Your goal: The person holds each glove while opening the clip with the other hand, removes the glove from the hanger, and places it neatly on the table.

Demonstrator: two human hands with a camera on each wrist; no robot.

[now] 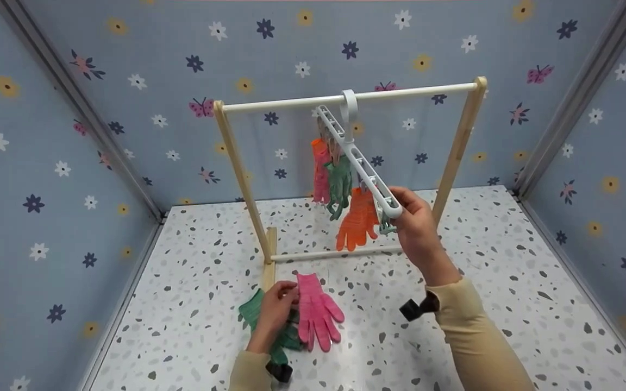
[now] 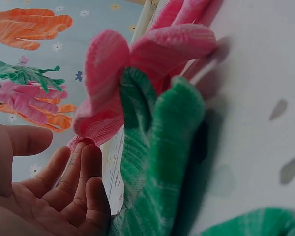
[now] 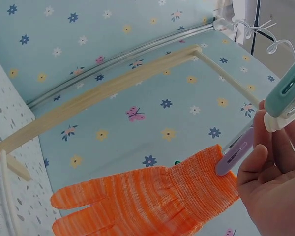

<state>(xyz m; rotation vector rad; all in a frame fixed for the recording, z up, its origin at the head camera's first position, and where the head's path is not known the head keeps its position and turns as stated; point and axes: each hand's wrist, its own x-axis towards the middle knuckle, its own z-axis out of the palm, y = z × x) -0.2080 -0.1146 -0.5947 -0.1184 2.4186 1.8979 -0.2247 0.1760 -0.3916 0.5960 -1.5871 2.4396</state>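
Note:
My left hand (image 1: 277, 307) is at the cuff of a pink glove (image 1: 318, 315) on the speckled tabletop. In the left wrist view its fingers are loosely bent, thumb apart, with fingertips right at the pink fabric. Green gloves (image 1: 251, 309) lie under and beside that hand. My right hand (image 1: 419, 231) holds the near end of a white clip hanger (image 1: 364, 168), by a green clip (image 3: 285, 93). An orange glove (image 1: 357, 220) hangs close by from a purple clip (image 3: 236, 153). Farther along hang a green glove (image 1: 339, 182), a pink glove (image 1: 321, 176) and another orange one, mostly hidden.
The hanger hooks over the top bar (image 1: 416, 91) of a wooden rack, its wooden posts (image 1: 242, 179) standing on the speckled tabletop (image 1: 199, 255). A lower bar (image 1: 313, 255) joins the posts. Flower-patterned panels (image 1: 171, 65) enclose the back and both sides.

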